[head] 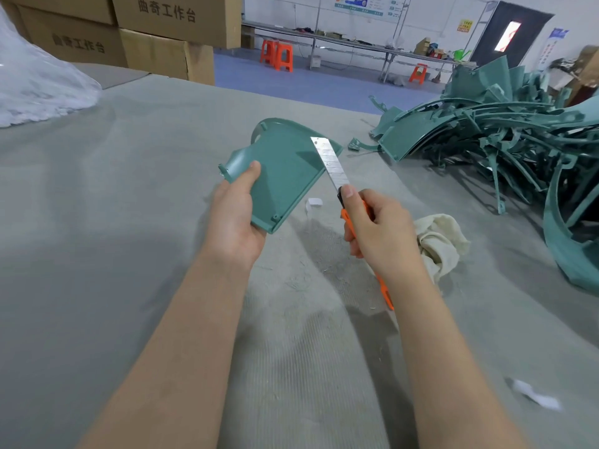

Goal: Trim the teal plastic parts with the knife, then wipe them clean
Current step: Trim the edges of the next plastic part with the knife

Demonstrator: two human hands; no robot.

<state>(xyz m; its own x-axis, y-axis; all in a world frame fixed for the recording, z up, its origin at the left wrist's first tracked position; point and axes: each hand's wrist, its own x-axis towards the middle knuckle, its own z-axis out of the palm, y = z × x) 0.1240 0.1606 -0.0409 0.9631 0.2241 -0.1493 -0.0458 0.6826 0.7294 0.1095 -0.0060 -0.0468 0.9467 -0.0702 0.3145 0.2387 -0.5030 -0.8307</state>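
Observation:
My left hand (235,218) grips a curved teal plastic part (285,170) by its lower left edge, thumb on its inner face, holding it above the grey table. My right hand (377,228) grips an orange utility knife (348,202) with the thumb near the blade's base. The long segmented blade (330,163) lies against the part's right edge, tip near the upper right corner. A crumpled cream cloth (440,241) lies on the table just right of my right hand.
A large heap of teal plastic parts (505,137) fills the table's right side. A clear plastic bag (35,82) and cardboard boxes (136,37) stand at the far left. Paper scraps (534,395) and fine shavings lie on the grey table covering (97,254).

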